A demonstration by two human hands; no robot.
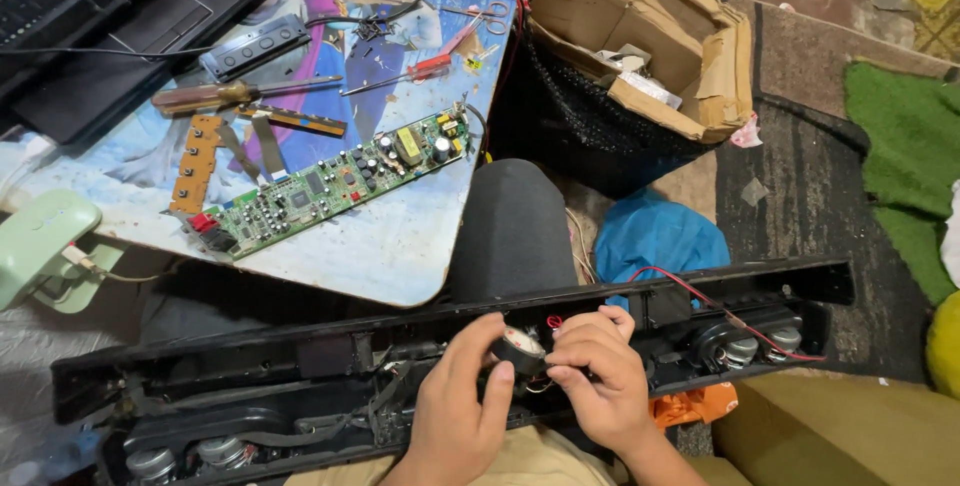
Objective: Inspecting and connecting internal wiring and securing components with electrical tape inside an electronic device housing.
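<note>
One long black speaker bar (300, 356) lies near; two screwdrivers (240, 94) rest on the far table (400, 256). Left hand (455, 411) and right hand (600, 381) together pinch one small round speaker (520, 349) between them.

The circuit board (325, 184) lies on the worktop (400, 246) with a screwdriver (235, 94) behind it, a cardboard box (650, 36) to the right, and the opened speaker bar (300, 361) in front.
</note>
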